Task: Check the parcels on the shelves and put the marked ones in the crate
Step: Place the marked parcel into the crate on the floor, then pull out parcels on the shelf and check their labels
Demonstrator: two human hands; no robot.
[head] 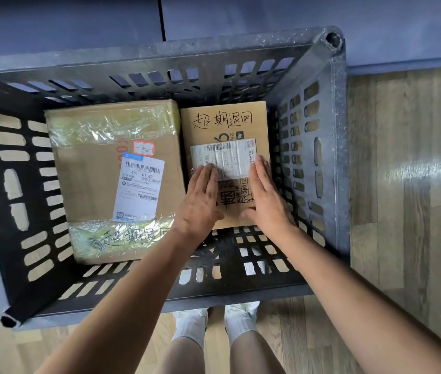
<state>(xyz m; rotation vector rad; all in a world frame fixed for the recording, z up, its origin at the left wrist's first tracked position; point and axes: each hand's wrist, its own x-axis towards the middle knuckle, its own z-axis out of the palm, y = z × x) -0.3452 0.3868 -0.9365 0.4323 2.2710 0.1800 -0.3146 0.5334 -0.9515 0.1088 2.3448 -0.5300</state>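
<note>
I look straight down into a dark slotted plastic crate (319,147) on the floor. Two cardboard parcels lie flat on its bottom, side by side. The larger one (92,179), on the left, has clear tape, a white shipping label and handwritten marks near its front edge. The smaller one (222,122), on the right, carries handwritten characters and a worn label. My left hand (200,201) and my right hand (266,198) both rest flat on the near half of the smaller parcel, fingers straight, thumbs toward each other.
The crate stands against a blue-grey base (267,14) at the top of the view. Wooden floor (402,211) spreads to the right and below. My feet in white socks (214,325) stand just in front of the crate's near rim.
</note>
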